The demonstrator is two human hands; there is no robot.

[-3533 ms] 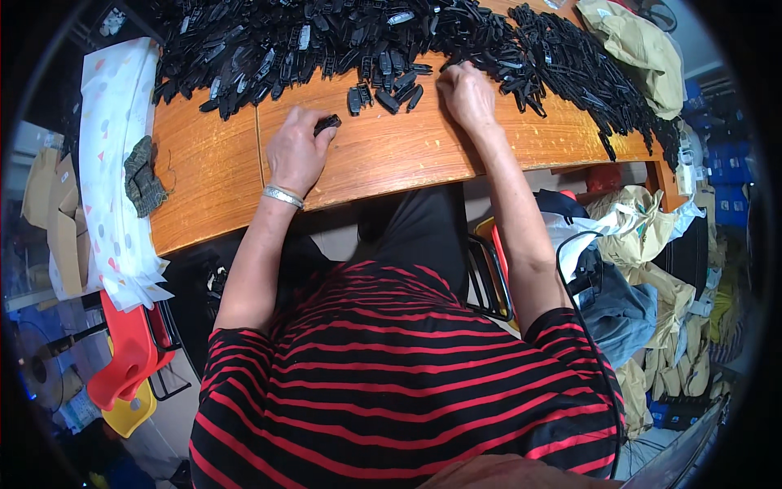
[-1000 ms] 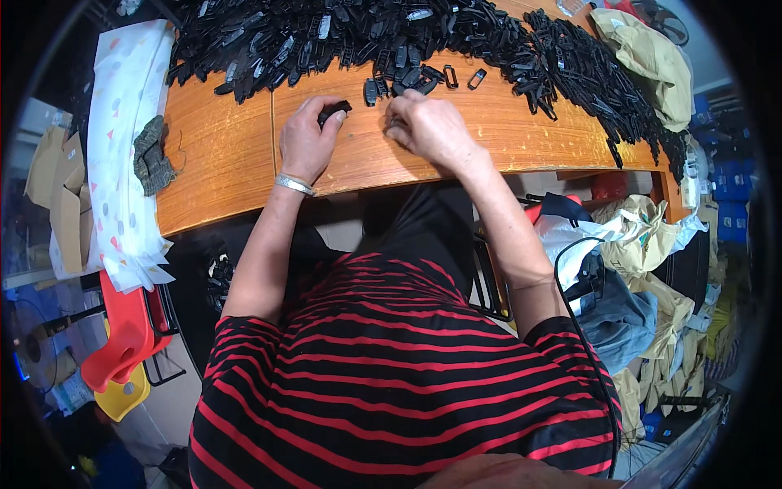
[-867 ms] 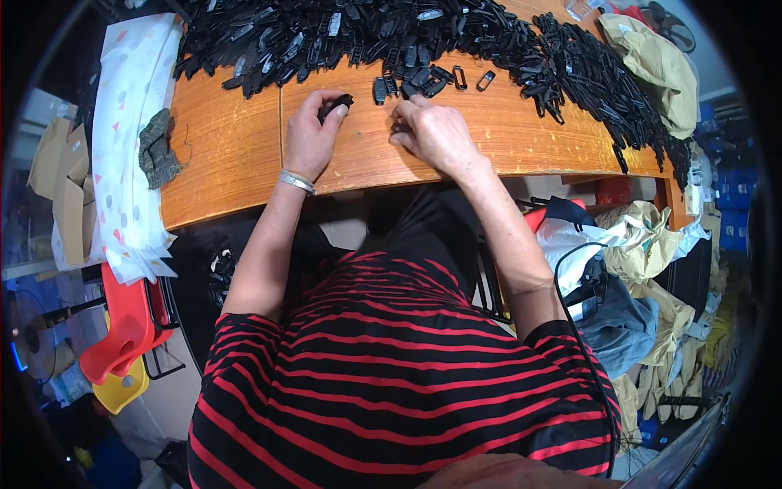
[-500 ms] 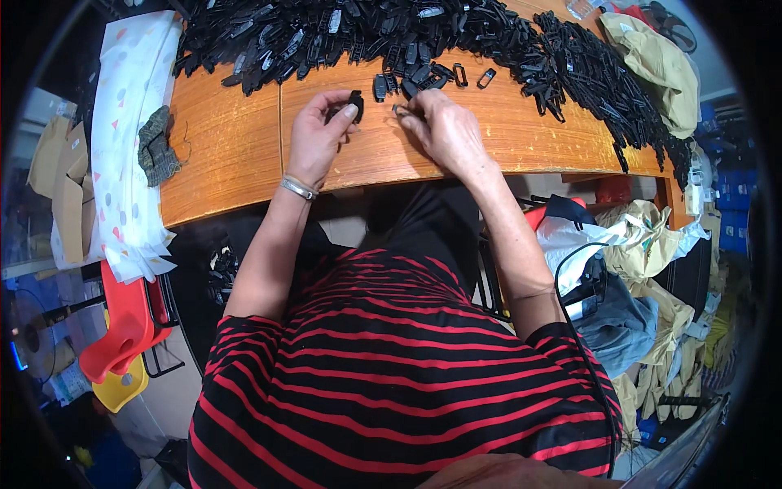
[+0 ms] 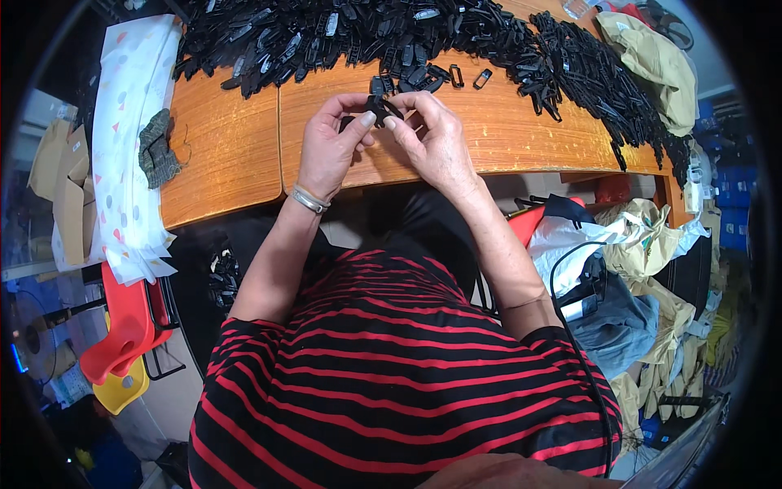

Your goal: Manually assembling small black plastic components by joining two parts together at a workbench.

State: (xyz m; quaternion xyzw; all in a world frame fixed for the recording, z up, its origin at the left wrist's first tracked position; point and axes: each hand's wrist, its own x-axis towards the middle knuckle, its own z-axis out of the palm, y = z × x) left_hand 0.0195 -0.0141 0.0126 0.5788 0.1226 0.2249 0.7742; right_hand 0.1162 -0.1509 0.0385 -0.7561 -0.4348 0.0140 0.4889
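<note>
The left hand [image 5: 326, 149] and right hand [image 5: 441, 145] pinch black parts [image 5: 378, 106] over the table [image 5: 224, 155]; a fingertip slip could drop one.

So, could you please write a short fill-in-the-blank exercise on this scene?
1. The held parts between the left hand and the right hand are ____ in colour.
2. The bracelet circles the person's ____ wrist.
3. The shirt is black with ____ stripes.
4. The pile lies toward the table's ____ edge, away from the person.

Missing words: black; left; red; far.
</note>
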